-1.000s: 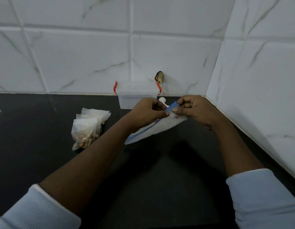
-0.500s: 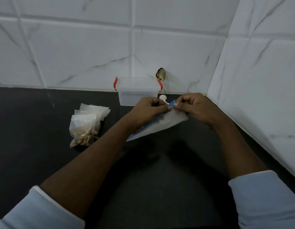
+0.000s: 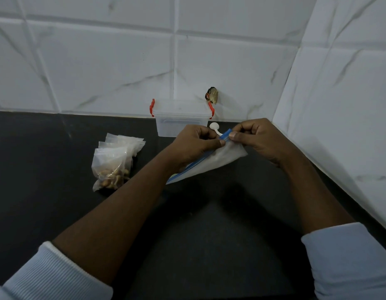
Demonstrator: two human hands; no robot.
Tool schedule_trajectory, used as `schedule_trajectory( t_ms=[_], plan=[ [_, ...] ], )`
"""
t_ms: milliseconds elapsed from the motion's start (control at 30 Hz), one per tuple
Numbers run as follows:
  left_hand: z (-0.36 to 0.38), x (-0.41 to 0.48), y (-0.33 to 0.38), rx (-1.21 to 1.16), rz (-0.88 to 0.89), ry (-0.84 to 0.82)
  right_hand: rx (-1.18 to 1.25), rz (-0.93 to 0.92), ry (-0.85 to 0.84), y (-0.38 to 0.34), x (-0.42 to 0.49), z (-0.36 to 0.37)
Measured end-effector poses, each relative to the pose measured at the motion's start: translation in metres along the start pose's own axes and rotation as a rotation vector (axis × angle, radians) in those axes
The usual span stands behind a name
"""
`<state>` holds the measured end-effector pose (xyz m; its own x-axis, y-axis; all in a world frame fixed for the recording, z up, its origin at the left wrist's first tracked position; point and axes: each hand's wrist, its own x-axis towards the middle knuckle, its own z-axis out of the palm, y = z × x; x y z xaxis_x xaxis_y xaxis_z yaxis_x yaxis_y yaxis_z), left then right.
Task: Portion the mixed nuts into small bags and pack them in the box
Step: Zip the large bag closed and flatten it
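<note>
Fingers of the left hand are curled, and the blue strip along the mouth of a large zip bag is pinched between its thumb and forefinger. The same strip is pinched just beside that by the thumb and forefinger of the right hand, so the two grips almost touch. The zip bag is held off the surface in front of the box and slants down toward the person's left. Its body looks flat and milky, and what it holds cannot be told.

The box, of clear plastic, is set against the wall, directly behind the hands. Its lid is on, and red latches are seen at both ends. No contents can be made out through its cloudy side. A white spoon is partly seen at the box's front right corner, just behind the pinched strip.

Several small bags are heaped to the left of the box and nearer the person, well apart from the hands. They overlap one another, and brown nuts are gathered in the bottom of the front one. What is in the bags behind is hidden.

Everything is borne by a black countertop, and pale ribbed sleeves are pushed back on both forearms.
</note>
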<state>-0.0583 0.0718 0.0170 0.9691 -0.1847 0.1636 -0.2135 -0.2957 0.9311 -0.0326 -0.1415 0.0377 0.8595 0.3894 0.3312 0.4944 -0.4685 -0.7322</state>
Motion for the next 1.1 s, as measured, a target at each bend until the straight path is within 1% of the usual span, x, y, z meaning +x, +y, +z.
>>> schedule_trajectory(
  t_ms=[233, 367, 500, 600, 733, 900, 1000, 1100],
  plan=[
    [0.0013, 0.0013, -0.0007, 0.036, 0.011, 0.018, -0.034, -0.010, 0.027, 0.0012, 0.0013, 0.0050],
    [0.0017, 0.0038, -0.0020, -0.012, -0.020, 0.028, -0.039, -0.016, 0.050, -0.0001, 0.0012, 0.0067],
    [0.0011, 0.0041, -0.0012, -0.067, -0.055, 0.039, -0.001, -0.022, 0.051, 0.0015, 0.0020, 0.0029],
    [0.0032, 0.0033, -0.0006, -0.065, -0.064, 0.043, 0.057, -0.011, 0.059, 0.0013, 0.0025, 0.0018],
    [0.0046, 0.0034, -0.0008, -0.058, -0.058, 0.044, 0.039, -0.016, 0.013, -0.0008, 0.0016, 0.0034],
    [0.0060, 0.0031, 0.0003, -0.019, -0.056, 0.039, -0.044, -0.031, -0.022, -0.0005, 0.0029, 0.0054],
    [0.0075, 0.0031, 0.0009, -0.039, -0.056, 0.034, -0.068, -0.042, -0.044, 0.0025, 0.0057, 0.0096],
    [0.0080, 0.0018, 0.0018, -0.051, -0.077, 0.017, -0.055, -0.072, -0.026, 0.0024, 0.0068, 0.0092]
  ],
)
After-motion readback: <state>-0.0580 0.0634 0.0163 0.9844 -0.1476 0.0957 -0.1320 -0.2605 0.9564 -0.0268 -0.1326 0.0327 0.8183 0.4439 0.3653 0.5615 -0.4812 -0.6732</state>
